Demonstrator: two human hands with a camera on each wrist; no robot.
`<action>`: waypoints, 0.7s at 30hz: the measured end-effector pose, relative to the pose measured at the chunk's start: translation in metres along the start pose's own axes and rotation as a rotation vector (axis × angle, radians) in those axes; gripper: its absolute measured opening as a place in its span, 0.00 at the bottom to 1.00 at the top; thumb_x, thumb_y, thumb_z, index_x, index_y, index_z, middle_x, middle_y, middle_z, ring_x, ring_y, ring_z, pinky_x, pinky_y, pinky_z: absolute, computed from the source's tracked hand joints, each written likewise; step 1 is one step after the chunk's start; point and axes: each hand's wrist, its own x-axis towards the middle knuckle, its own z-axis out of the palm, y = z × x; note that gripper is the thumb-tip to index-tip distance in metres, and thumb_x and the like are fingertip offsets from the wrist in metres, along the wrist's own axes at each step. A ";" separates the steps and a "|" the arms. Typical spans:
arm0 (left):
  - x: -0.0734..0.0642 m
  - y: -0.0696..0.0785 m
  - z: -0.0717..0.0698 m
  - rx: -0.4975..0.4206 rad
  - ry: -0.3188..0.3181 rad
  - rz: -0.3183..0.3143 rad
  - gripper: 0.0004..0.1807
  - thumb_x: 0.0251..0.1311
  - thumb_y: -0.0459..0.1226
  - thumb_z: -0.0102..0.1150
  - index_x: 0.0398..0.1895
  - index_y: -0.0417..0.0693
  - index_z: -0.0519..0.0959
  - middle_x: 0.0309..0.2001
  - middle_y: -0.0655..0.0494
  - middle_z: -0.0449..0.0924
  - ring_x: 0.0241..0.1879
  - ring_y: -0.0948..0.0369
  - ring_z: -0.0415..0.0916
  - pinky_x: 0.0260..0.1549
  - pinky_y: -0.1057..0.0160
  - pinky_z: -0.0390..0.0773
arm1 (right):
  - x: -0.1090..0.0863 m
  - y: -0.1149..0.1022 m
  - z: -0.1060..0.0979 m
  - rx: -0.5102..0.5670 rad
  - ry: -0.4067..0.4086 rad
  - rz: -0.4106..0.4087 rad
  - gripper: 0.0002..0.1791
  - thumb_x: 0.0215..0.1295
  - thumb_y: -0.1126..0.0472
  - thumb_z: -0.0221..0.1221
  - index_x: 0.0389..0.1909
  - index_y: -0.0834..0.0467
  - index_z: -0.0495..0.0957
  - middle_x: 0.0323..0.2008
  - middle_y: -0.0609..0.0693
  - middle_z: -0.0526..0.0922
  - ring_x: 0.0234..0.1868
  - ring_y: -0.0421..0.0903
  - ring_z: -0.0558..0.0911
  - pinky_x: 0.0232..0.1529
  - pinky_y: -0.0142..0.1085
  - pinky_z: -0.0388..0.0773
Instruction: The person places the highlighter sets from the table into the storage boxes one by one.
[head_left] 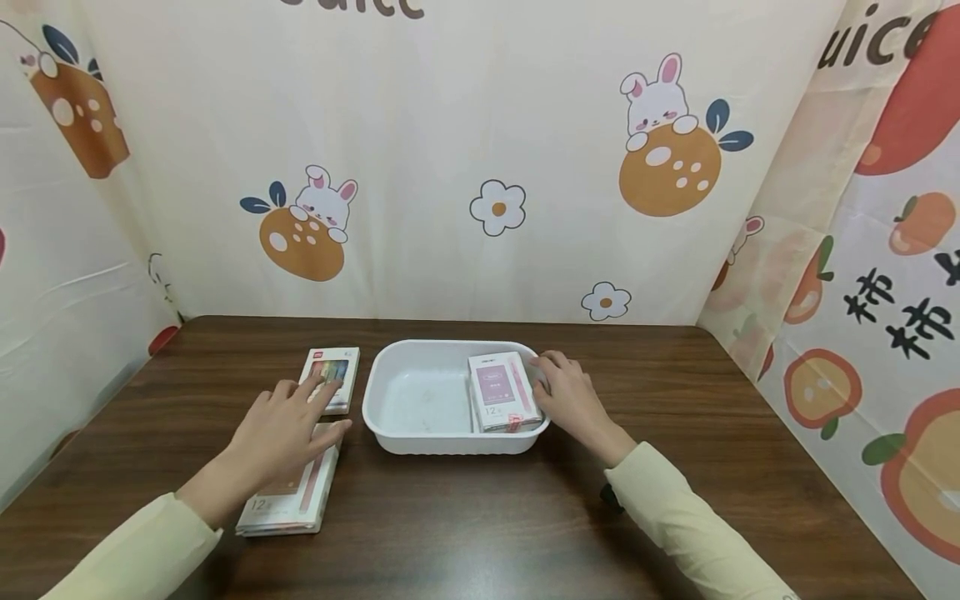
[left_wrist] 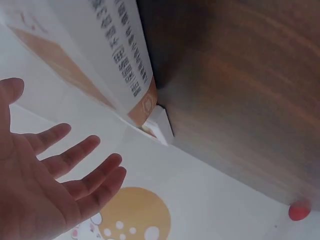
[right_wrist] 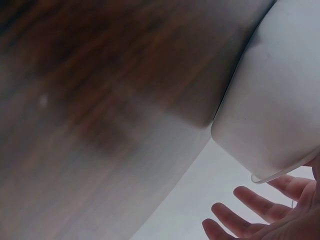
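My left hand (head_left: 281, 442) hovers with spread fingers over a stack of white boxes (head_left: 300, 508) marked 12. In the left wrist view a gap shows between its fingers (left_wrist: 82, 150) and a white box (left_wrist: 107, 55) with an orange band. Just beyond lies a flatter white box (head_left: 341, 404) with a picture of coloured pencils. A white plastic basin (head_left: 420, 446) stands to the right, holding a white box with a purple label (head_left: 497, 385) at its right end. My right hand (head_left: 573, 400) is at the basin's right rim, fingers extended; whether it touches is unclear.
The brown wooden table (head_left: 465, 533) runs back to a cream cloth wall (head_left: 420, 125) printed with rabbits and fruit. Another printed cloth (head_left: 862, 333) hangs along the right side, and a pale cloth (head_left: 67, 317) along the left.
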 end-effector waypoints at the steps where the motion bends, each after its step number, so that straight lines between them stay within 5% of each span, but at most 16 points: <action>1: -0.001 0.000 0.001 0.001 -0.005 -0.001 0.33 0.57 0.58 0.49 0.60 0.47 0.69 0.59 0.42 0.70 0.49 0.40 0.70 0.40 0.42 0.71 | 0.000 0.000 0.000 0.000 -0.002 0.001 0.19 0.58 0.62 0.53 0.52 0.60 0.75 0.54 0.59 0.73 0.51 0.63 0.73 0.48 0.58 0.68; 21: -0.022 0.009 0.014 0.033 0.004 -0.032 0.33 0.54 0.60 0.51 0.54 0.47 0.73 0.49 0.44 0.75 0.43 0.41 0.72 0.34 0.43 0.72 | -0.001 -0.003 -0.002 -0.003 -0.010 0.015 0.19 0.59 0.62 0.53 0.52 0.60 0.75 0.54 0.59 0.73 0.51 0.63 0.73 0.48 0.58 0.69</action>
